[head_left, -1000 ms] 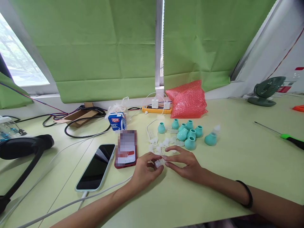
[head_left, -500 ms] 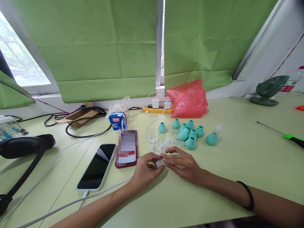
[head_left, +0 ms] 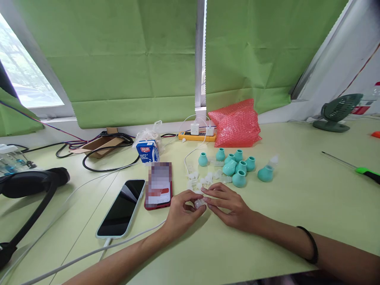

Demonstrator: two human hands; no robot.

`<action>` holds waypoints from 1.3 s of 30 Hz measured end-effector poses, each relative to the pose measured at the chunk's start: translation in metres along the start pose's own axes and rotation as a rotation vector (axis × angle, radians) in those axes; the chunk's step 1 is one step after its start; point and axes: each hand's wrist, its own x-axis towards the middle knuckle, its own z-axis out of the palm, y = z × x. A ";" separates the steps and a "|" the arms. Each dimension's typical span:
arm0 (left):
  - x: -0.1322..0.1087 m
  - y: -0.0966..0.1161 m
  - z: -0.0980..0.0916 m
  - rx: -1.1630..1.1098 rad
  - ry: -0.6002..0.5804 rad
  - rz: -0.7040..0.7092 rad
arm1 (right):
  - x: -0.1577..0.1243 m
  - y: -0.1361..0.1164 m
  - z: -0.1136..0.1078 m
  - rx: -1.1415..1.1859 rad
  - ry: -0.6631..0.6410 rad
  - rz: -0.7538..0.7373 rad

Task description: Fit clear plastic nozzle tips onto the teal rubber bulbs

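Observation:
My left hand (head_left: pixel 183 210) pinches a small clear plastic piece (head_left: pixel 198 203) between thumb and fingers, low in the middle of the view. From the right, my right hand (head_left: pixel 228 205) touches the same piece with its fingertips, its fingers drawn together; what lies between them is too small to make out. Just beyond the hands are several loose translucent pieces (head_left: pixel 209 177). Several teal bulbs (head_left: pixel 239 179) with open necks stand or lie behind my right hand. Farther right, one teal bulb (head_left: pixel 265 173) leans with a clear tip (head_left: pixel 273 161) on it.
Left of my hands lie a red-cased phone (head_left: pixel 158 186) and a black-screened phone (head_left: pixel 121 209) with a white cable. Behind are a milk carton (head_left: pixel 147 151), a power strip (head_left: pixel 190 137) and red bubble wrap (head_left: pixel 237 126). A screwdriver (head_left: pixel 362 170) and fan (head_left: pixel 337 113) are at right.
My right hand's fingers have shifted very slightly around the small clear piece. My left hand holds it in nearly the same place.

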 end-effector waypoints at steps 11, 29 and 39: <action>0.002 -0.007 0.000 0.000 0.011 -0.009 | -0.003 0.001 0.002 0.031 -0.059 0.040; 0.000 -0.008 -0.001 0.028 0.022 -0.004 | -0.004 0.001 0.001 0.060 -0.122 0.075; 0.000 -0.005 0.000 0.078 0.018 0.008 | -0.003 -0.002 0.002 0.121 -0.127 0.138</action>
